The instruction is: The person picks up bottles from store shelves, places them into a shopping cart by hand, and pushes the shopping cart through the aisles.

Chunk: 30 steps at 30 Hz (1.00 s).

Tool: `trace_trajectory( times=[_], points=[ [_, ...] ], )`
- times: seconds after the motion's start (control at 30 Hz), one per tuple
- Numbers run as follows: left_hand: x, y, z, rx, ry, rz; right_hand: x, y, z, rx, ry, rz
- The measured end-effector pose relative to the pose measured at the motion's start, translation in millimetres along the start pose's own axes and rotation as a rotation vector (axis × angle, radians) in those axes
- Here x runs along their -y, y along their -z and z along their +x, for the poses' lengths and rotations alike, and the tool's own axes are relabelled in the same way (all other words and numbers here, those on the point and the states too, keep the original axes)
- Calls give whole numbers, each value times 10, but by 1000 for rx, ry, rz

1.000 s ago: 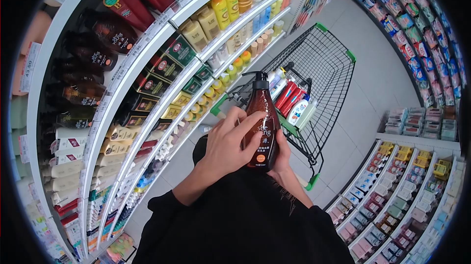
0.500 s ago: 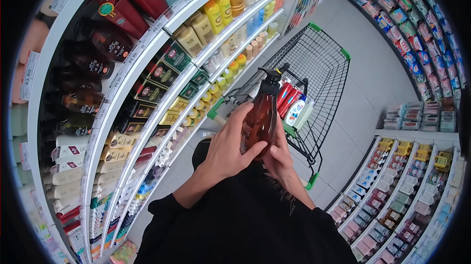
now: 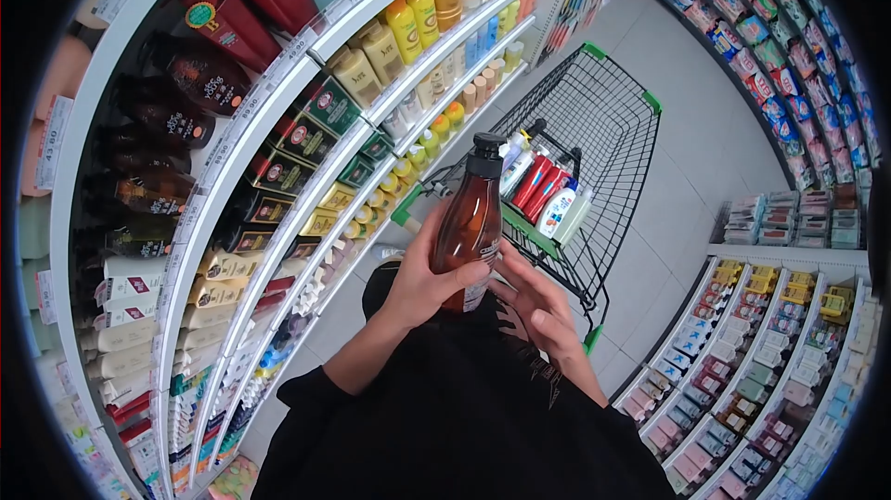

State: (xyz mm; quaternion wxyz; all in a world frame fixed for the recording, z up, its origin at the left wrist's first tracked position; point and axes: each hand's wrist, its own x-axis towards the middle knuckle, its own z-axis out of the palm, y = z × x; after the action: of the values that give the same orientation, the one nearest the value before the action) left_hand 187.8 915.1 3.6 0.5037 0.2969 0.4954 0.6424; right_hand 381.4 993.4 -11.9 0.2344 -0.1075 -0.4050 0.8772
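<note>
My left hand [image 3: 418, 279] is wrapped round the body of a brown, see-through pump bottle [image 3: 471, 212] with a black pump top, its thumb across the front. The bottle stands nearly upright in front of my chest, with part of a printed label showing at its right side. My right hand [image 3: 541, 307] is beside the lower bottle, fingers stretched out and apart, fingertips right at its label side. Behind the bottle, red bottles [image 3: 531, 186] and a white bottle with a blue cap [image 3: 556, 213] lie in the child-seat end of a shopping cart [image 3: 624, 77].
Shelves [image 3: 215, 158] curve along my left with dark pump bottles [image 3: 206, 77], boxes and yellow bottles [image 3: 405, 28]. Small packaged goods fill a rack [image 3: 715, 389] at lower right, and bagged products [image 3: 756, 73] line the far right. Grey tiled floor [image 3: 654, 231] runs between.
The bottle has turned and shifted slightly left, its label now facing right. My right hand has loosened from it, fingers spreading, and moved a little right. My left hand keeps its hold.
</note>
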Motion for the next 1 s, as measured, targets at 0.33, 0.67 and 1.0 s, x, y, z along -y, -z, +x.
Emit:
trace_trajectory(
  times=[0.33,0.67,1.0],
  points=[
    [101,192,-176,-16,229,-442,232,79,70,146,-52,-333],
    [166,236,-257,-20,214,-491,259,84,106,167,-21,-306],
    [230,252,-225,151,214,-548,233,193,40,162,15,-255]
  ],
)
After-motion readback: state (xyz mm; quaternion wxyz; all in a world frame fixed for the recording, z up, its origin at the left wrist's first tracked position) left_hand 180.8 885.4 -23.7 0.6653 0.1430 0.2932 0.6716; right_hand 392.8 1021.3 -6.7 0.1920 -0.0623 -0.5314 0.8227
